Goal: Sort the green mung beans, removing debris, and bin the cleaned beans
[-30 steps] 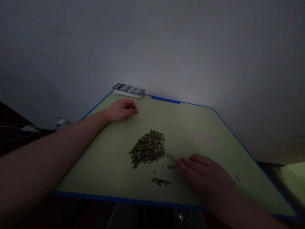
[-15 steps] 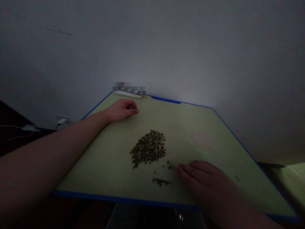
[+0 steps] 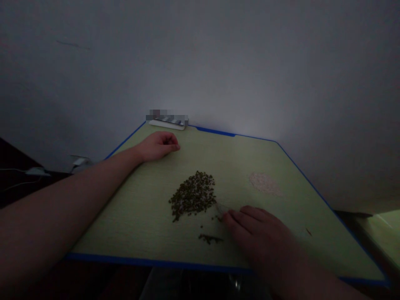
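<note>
A heap of small dark green beans (image 3: 194,194) lies in the middle of a pale green table (image 3: 146,208) with a blue edge. A smaller clump of beans (image 3: 210,238) sits nearer the front edge. My right hand (image 3: 256,233) rests palm down just right of the heap, fingers close together, holding a thin pale tool (image 3: 220,207) whose tip touches the heap's lower right edge. My left hand (image 3: 158,145) lies at the far left of the table, fingers loosely curled, nothing visible in it. A pale patch of small whitish grains (image 3: 265,183) sits to the right.
A flat white device (image 3: 167,121) lies at the table's far edge against the grey wall. White cables and a plug (image 3: 78,161) lie left of the table in the dark. A second pale green surface (image 3: 386,233) shows at the far right.
My right hand has slid left and slightly away from me, bringing the tool tip to the heap's edge. The left hand has stayed put.
</note>
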`<act>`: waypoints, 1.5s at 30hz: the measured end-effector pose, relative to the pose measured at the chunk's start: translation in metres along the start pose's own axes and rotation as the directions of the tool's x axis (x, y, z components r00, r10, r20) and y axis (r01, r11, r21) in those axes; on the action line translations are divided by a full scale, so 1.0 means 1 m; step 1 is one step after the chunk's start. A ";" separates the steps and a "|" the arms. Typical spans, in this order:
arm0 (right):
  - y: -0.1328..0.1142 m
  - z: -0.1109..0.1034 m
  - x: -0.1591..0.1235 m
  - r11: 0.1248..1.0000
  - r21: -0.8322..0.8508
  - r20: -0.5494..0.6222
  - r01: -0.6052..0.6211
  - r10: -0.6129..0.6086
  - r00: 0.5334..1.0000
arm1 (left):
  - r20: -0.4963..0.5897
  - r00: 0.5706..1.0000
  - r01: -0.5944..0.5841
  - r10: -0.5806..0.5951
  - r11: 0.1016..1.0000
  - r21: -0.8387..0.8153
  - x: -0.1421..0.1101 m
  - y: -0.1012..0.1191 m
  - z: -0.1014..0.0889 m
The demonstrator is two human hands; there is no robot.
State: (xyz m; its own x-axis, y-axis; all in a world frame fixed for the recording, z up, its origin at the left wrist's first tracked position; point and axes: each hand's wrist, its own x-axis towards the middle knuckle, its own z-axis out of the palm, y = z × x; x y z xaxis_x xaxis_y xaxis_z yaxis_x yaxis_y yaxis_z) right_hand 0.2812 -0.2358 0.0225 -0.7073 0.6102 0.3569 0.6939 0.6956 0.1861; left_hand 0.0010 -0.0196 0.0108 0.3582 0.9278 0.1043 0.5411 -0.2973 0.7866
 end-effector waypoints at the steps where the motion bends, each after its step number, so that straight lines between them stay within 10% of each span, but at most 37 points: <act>1: 0.004 0.000 -0.002 1.000 -0.012 0.007 -0.007 0.007 1.000 | 0.000 1.000 0.000 0.000 1.000 -0.002 0.000 0.000 0.000; 45: 0.011 -0.003 -0.005 1.000 -0.005 0.057 -0.021 0.022 0.998 | 0.000 0.999 -0.036 0.036 0.999 -0.001 0.002 -0.005 0.000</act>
State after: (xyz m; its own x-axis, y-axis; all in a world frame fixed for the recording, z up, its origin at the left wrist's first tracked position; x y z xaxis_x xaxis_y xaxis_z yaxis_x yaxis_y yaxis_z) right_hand 0.2923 -0.2321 0.0251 -0.6987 0.6459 0.3077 0.7096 0.6804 0.1830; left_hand -0.0008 -0.0165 0.0073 0.3773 0.9165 0.1329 0.5269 -0.3304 0.7831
